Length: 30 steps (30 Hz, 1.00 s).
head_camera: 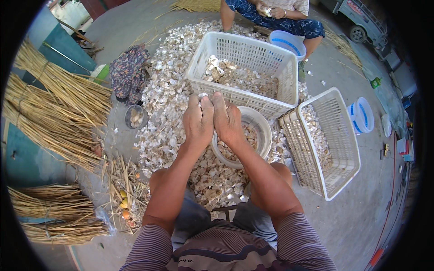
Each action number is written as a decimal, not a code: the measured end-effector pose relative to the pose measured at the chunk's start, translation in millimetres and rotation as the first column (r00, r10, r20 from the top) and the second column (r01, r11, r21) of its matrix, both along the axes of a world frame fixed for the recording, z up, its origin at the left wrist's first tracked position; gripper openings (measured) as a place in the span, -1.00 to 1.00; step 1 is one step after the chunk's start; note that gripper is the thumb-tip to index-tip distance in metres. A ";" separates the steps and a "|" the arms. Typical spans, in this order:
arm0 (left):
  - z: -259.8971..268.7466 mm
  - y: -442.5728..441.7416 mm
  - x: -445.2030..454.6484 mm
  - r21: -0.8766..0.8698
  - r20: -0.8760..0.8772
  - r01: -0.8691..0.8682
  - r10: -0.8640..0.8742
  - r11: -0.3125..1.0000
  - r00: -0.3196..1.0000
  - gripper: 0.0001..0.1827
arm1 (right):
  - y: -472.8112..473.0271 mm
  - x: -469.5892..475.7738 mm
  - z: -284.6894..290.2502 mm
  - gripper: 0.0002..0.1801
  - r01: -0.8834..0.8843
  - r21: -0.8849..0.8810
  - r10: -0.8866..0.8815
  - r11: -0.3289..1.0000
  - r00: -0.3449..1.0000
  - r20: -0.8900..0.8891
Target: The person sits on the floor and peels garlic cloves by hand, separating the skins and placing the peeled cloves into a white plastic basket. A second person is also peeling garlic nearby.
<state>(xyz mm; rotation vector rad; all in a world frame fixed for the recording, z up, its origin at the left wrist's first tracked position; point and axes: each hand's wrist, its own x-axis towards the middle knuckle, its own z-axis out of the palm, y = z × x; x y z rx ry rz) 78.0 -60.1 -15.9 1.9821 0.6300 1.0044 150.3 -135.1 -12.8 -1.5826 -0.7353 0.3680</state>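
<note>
My left hand and my right hand are pressed together, thumbs side by side, just in front of a white plastic crate. Both close on garlic; only whitish bits show past the fingers, and the rest is hidden. Below my right hand stands a round whitish tub with loose garlic cloves in it, partly covered by my right forearm. Garlic bulbs and brownish pieces lie inside the crate. Papery garlic skins cover the ground around tub and crate.
A second crate lies tilted at right, with garlic skins inside. Another person's hands hold garlic beyond a white-and-blue bucket. Another bucket stands far right. A small clear bowl and bundles of dry stalks are at left.
</note>
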 end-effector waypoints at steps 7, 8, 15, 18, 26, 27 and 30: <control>-3.7 12.9 0.4 -0.096 0.092 0.027 -0.018 0.995 0.996 -0.74 | 14.6 -0.4 -7.8 -0.36 -0.046 0.004 0.046 0.999 0.992 -0.118; -4.6 13.6 1.0 -0.104 0.093 0.020 -0.010 0.994 0.996 -0.74 | 15.9 -0.8 -10.8 -0.35 -0.053 0.019 0.055 0.998 0.988 -0.142; -13.5 14.6 0.2 -0.136 0.092 0.023 -0.010 0.990 0.996 -0.74 | 22.8 -2.1 -49.5 -0.29 -0.020 0.113 0.020 0.993 1.000 0.001; -15.5 17.0 5.6 -0.441 0.217 0.058 0.044 0.896 0.975 -0.73 | 35.1 -10.4 -65.0 -0.25 0.116 0.190 -0.023 0.975 0.901 -0.434; 3.7 17.5 -9.8 0.070 -0.056 0.035 -0.031 0.997 0.998 -0.71 | 19.1 12.3 -24.8 -0.28 -0.148 0.019 0.136 0.989 0.837 -0.530; 6.1 16.9 -12.5 0.103 -0.133 0.033 -0.019 0.994 0.991 -0.71 | 15.2 11.6 -16.2 -0.30 -0.178 0.019 0.158 0.984 0.812 -0.561; 9.8 17.4 -18.0 0.315 -0.329 0.014 0.095 0.949 0.940 -0.69 | 6.4 4.6 2.0 -0.40 -0.256 0.090 0.256 0.963 0.746 -0.615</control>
